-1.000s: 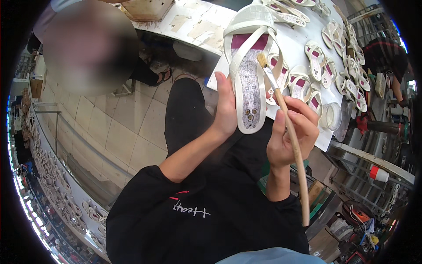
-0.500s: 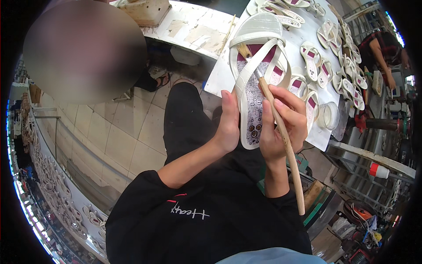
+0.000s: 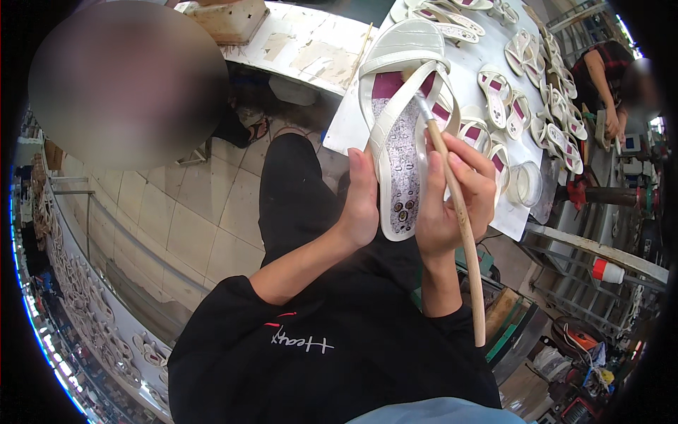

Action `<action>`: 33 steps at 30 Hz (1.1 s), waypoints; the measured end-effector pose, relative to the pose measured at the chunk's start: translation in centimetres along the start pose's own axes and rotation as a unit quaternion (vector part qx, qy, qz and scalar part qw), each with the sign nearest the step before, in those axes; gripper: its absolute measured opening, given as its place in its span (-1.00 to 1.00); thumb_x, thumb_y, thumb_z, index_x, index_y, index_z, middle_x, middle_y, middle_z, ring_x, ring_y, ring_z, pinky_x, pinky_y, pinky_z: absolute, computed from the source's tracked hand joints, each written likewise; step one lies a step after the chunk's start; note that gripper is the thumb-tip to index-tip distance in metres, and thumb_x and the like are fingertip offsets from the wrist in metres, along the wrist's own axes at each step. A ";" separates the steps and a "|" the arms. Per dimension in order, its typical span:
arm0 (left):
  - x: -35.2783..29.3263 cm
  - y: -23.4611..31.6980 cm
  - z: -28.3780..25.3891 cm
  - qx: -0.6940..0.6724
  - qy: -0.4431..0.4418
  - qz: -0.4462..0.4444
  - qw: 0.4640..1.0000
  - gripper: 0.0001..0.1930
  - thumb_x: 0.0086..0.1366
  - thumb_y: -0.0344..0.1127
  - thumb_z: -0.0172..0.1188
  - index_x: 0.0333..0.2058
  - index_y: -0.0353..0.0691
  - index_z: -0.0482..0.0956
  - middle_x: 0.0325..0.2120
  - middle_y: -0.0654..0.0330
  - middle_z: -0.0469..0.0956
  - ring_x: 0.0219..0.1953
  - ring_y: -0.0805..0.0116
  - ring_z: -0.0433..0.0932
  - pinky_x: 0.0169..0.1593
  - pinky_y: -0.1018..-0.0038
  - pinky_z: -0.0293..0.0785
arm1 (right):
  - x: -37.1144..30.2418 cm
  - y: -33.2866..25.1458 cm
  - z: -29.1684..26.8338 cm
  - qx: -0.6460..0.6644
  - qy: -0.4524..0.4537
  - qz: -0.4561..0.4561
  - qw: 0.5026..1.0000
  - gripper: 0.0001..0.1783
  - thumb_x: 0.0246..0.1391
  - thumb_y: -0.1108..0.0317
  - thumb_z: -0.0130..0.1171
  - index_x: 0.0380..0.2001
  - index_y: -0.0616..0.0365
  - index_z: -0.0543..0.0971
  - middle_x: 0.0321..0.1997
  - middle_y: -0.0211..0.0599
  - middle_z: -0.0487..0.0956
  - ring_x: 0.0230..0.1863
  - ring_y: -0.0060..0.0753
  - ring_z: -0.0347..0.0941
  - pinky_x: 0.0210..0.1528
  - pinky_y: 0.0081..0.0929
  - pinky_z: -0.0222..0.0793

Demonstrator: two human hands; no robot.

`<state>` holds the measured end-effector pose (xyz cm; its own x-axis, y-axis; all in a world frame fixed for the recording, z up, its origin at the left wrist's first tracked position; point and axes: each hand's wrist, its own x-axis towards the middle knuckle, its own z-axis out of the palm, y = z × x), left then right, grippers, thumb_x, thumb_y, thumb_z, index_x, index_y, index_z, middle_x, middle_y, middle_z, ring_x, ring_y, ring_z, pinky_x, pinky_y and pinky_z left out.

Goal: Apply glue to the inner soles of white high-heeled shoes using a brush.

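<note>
At the frame's centre, my left hand (image 3: 364,205) is clamping the white sandal (image 3: 401,134) upright, steadying it, while my right hand (image 3: 452,198) is pinching the brush (image 3: 455,205), tip under the straps.

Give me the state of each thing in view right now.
White sandal: held up off the table, insole facing the camera.
Brush: tip at the sandal's straps.
Left hand: gripping the sandal's side.
Right hand: gripping the brush.
Other sandals: lying in rows on the table.
</note>
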<state>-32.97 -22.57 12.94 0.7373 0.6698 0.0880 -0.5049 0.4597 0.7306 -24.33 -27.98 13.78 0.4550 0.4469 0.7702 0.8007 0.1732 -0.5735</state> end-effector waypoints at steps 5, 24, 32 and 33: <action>-0.4 0.0 -0.6 0.024 0.000 -0.006 1.000 -0.15 0.28 0.37 -0.59 0.21 -0.29 0.05 0.00 0.08 0.37 0.01 0.35 0.42 0.07 0.43 0.37 | -0.1 -0.6 0.5 0.060 -0.047 -0.026 0.997 -0.77 0.01 0.68 0.13 -0.28 0.33 0.33 -0.19 0.14 0.49 -0.22 -0.09 0.57 -0.20 -0.39 0.60; 0.2 0.0 -1.5 0.060 0.004 -0.033 0.998 -0.08 0.26 0.41 -0.61 0.21 -0.37 0.09 0.07 0.06 0.35 0.09 0.32 0.36 0.16 0.42 0.25 | 0.1 0.0 1.1 0.016 -0.008 0.006 1.000 -0.79 -0.02 0.66 0.17 -0.31 0.28 0.39 -0.23 0.03 0.53 -0.26 -0.24 0.55 -0.28 -0.51 0.53; 1.1 -2.8 -3.9 -0.084 0.047 -0.025 0.995 -0.31 0.37 0.23 -0.44 0.13 -0.27 0.26 -0.18 0.14 0.49 -0.17 0.44 0.48 -0.06 0.51 0.42 | -1.2 -0.7 -0.4 -0.014 -0.042 0.021 0.999 -0.83 0.07 0.66 0.07 -0.26 0.31 0.35 -0.18 0.08 0.46 -0.21 -0.10 0.54 -0.17 -0.38 0.56; 1.8 -4.0 -5.9 -0.074 0.016 -0.037 0.996 -0.30 0.37 0.25 -0.43 0.08 -0.29 0.31 -0.23 0.16 0.50 -0.21 0.47 0.48 -0.12 0.52 0.43 | -2.1 -0.6 -1.0 -0.014 -0.044 0.025 0.999 -0.82 0.06 0.67 0.07 -0.26 0.30 0.35 -0.19 0.08 0.46 -0.19 -0.09 0.54 -0.15 -0.36 0.55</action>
<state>-32.29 -19.78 6.20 0.7621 0.6473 0.0144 -0.5115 0.5882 0.6264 -25.34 -29.92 12.80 0.4601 0.5305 0.7119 0.7889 0.1237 -0.6020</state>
